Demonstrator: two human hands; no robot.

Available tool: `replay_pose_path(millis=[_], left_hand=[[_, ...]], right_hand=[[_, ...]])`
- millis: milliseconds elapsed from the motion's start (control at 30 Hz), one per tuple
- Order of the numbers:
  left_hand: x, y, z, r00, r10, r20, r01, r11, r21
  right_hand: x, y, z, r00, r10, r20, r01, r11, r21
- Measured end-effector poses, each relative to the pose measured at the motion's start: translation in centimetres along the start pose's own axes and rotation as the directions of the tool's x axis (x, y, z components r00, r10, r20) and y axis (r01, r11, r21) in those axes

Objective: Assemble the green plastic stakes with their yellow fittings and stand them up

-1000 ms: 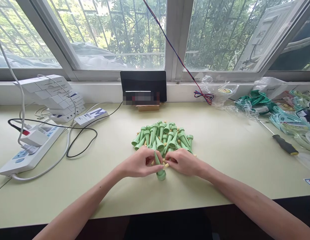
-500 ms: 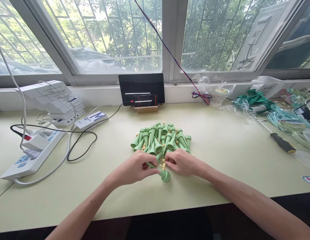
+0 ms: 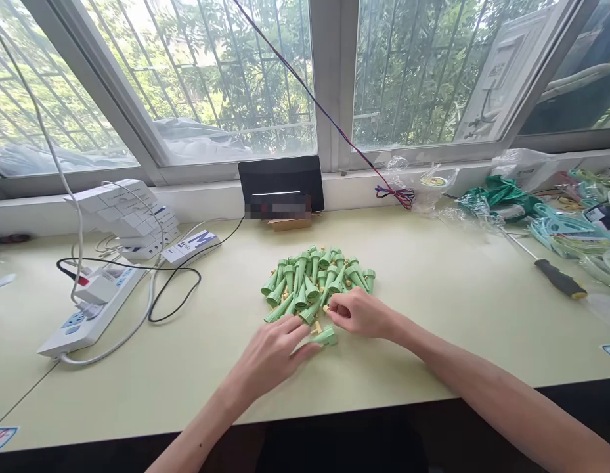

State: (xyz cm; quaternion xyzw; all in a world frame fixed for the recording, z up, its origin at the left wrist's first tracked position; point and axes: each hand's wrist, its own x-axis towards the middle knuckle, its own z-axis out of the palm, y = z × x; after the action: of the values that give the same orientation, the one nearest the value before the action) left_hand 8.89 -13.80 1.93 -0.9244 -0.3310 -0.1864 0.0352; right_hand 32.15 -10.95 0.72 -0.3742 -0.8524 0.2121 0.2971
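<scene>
**Left hand (image 3: 271, 349) parted, right hand (image 3: 362, 313) pinching**

Head view: The left hand's thumb and fingers stand moderately apart about a green cone (image 3: 329, 336) lying on the surface (image 3: 433, 282); contact cannot be determined. The right hand's fingertips close on a small yellow piece (image 3: 326, 309), just before the heap of green cones (image 3: 312, 289).

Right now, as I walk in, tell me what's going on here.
A person is handling small parts at a table. The right hand pinches a yellow peg at the near side of a pile of green cones. The left hand is at a separate cone just in front of the pile; whether it grips it, I can't tell.
</scene>
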Motion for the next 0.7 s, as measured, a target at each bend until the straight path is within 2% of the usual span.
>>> replay_pose_path(millis=[67,200,300,400,533,700], left_hand=[[1.5,-0.5,-0.8,0.999,-0.005,-0.042,0.004,1.000,-0.021],[4.8,-1.8,-1.9,0.992,-0.065,-0.107,0.046,0.983,-0.176],[6.0,-2.4,-1.4,0.989,-0.050,-0.139,0.007,0.955,-0.297],[5.6,-2.5,-0.2,0.986,-0.035,-0.161,-0.024,0.937,-0.349],[4.7,-2.1,1.0,0.975,-0.010,-0.222,-0.074,0.927,-0.367],[4.8,-2.1,1.3,0.964,0.032,-0.264,-0.131,0.922,-0.365]], right_hand=[[0.0,0.1,0.0,0.998,-0.025,-0.066,0.028,0.999,0.040],[0.0,0.3,0.4,0.976,-0.035,-0.216,0.059,0.993,0.106],[0.0,0.5,0.7,0.958,-0.013,-0.286,0.058,0.987,0.151],[0.0,0.5,0.9,0.937,0.014,-0.350,0.055,0.981,0.188],[-0.1,-0.1,1.1,0.937,0.040,-0.347,0.050,0.968,0.245],[0.0,-0.7,0.8,0.956,0.059,-0.288,0.033,0.952,0.305]])
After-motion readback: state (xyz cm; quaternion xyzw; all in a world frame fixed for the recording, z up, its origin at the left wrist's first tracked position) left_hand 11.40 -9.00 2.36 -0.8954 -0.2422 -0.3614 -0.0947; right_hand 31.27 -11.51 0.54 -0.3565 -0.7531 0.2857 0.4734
